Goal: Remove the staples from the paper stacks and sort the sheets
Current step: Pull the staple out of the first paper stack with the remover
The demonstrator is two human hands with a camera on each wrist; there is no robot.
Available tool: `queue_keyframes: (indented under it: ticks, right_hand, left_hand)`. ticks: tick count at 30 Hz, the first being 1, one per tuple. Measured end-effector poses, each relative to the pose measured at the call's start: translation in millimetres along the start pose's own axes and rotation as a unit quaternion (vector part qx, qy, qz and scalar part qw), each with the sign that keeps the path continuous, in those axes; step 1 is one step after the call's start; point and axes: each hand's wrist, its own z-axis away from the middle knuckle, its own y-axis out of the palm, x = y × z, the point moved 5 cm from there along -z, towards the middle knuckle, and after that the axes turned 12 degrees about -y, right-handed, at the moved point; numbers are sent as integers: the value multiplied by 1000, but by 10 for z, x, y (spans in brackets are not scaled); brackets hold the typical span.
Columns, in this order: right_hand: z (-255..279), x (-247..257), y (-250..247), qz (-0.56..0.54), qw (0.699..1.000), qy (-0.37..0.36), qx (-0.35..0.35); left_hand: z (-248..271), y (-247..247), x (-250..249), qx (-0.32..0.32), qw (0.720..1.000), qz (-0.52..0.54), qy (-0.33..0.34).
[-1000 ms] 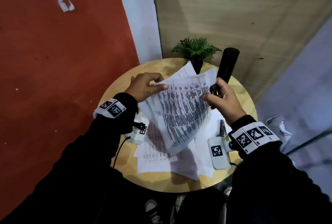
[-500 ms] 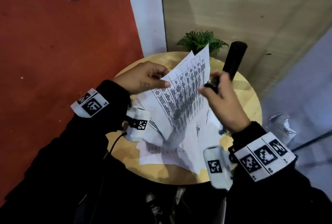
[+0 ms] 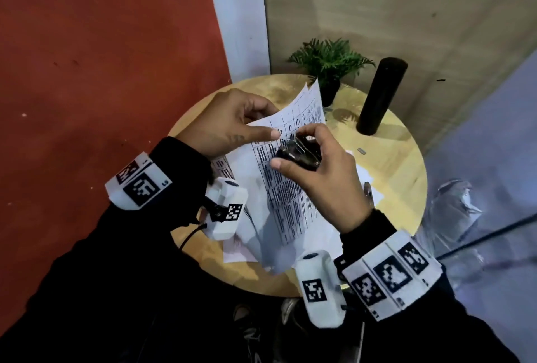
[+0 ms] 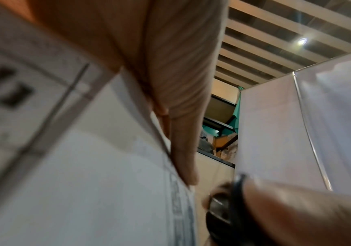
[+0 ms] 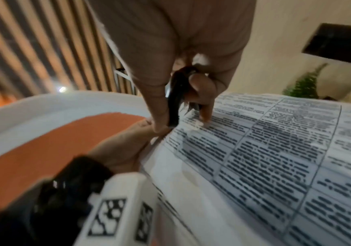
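Observation:
My left hand (image 3: 263, 125) pinches the top corner of a stapled stack of printed sheets (image 3: 287, 202) and holds it tilted above the round wooden table (image 3: 386, 176). My right hand (image 3: 289, 149) grips a black staple remover (image 3: 302, 156) between thumb and fingers. It sets the remover on that corner, right beside the left thumb. In the right wrist view the staple remover (image 5: 175, 103) touches the printed sheet (image 5: 265, 158) at its edge. The staple itself is hidden. More loose sheets (image 3: 241, 249) lie flat on the table under the held stack.
A small potted plant (image 3: 328, 63) and a tall black cylinder (image 3: 380, 95) stand at the table's far edge. A small metal staple (image 3: 361, 151) and a pen (image 3: 367, 188) lie to the right of my hands. A red wall panel fills the left.
The held stack has swung lower and turned. My right hand has moved left with the staple remover, from the stack's right edge to the corner by the left thumb.

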Motion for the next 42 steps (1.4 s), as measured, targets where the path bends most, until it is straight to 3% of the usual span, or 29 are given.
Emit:
queue_keyframes:
  ticks: [5, 9, 16, 42]
  right_hand:
    - [-61, 171, -47, 172, 970, -172, 24]
    - [-174, 225, -79, 221, 945, -222, 92]
    - [-275, 277, -138, 197, 931, -284, 117]
    - [-294, 247, -156, 205, 899, -329, 204]
  left_hand:
    - [-36, -27, -71, 32, 999, -16, -29]
    - [-81, -34, -86, 57, 997, -31, -30]
    - [-130, 30, -115, 38, 999, 7, -37]
    - [-118, 126, -101, 76, 994, -12, -73]
